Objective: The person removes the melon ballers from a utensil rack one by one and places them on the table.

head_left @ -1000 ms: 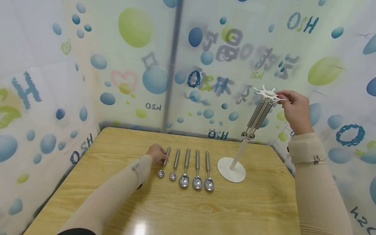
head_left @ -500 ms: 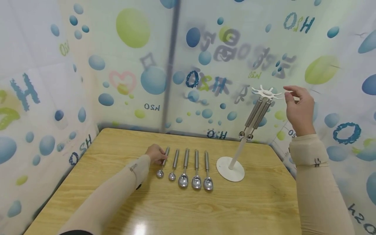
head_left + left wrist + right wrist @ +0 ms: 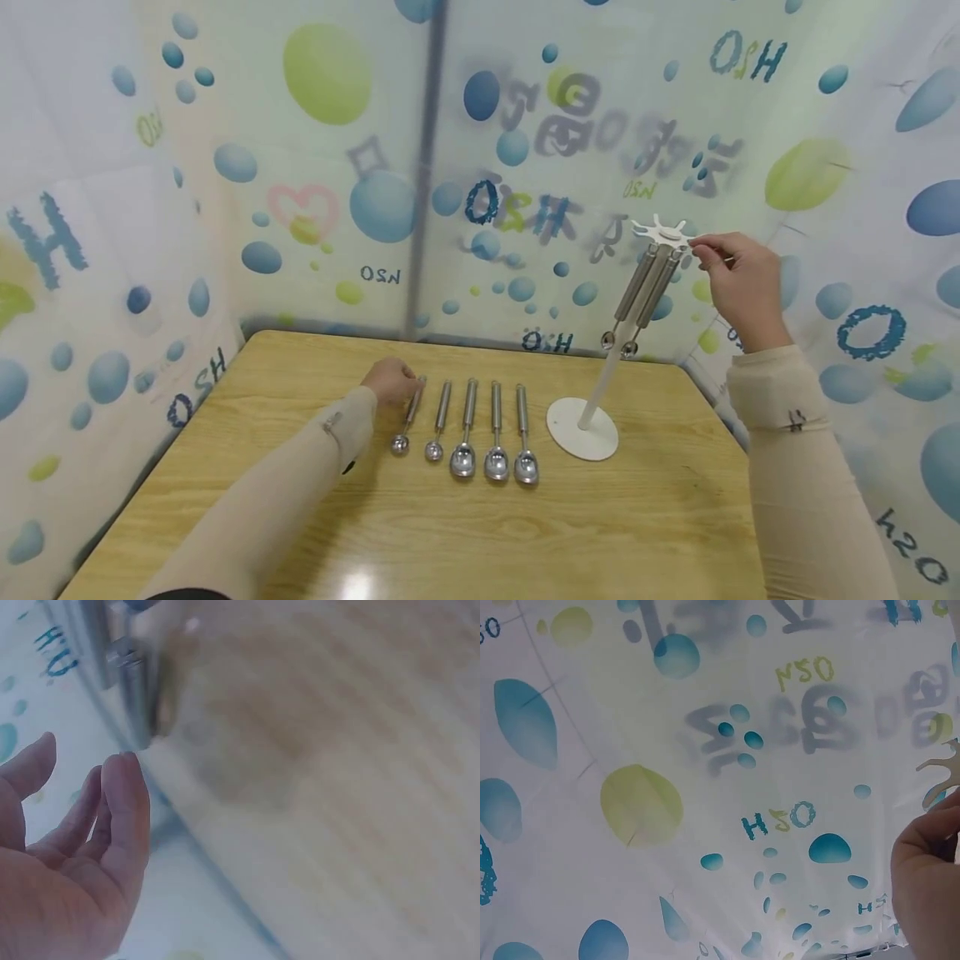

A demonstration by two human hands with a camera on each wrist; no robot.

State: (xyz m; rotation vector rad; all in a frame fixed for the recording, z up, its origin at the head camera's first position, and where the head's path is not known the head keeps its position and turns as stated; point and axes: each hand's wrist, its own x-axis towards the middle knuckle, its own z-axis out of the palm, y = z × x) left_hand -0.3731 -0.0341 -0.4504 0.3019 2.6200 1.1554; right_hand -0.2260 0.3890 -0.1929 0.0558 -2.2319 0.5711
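The head view looks forward and down from above the near side of the surface (image 3: pixel 600 525), wide enough to hold the left hand (image 3: pixel 390 382), right hand (image 3: pixel 744 287), metal scoops (image 3: pixel 469 404), white stand (image 3: pixel 670 234) and printed sheets (image 3: pixel 450 275) behind. The left wrist view is close in, the left hand large at its lower left, and faces the surface, whose edge runs slantwise; both views share that hand and some scoop handles, blurred here. The right wrist view faces the printed sheets; with the head view it shares the right hand, cut off at its right edge, and the stand's prongs
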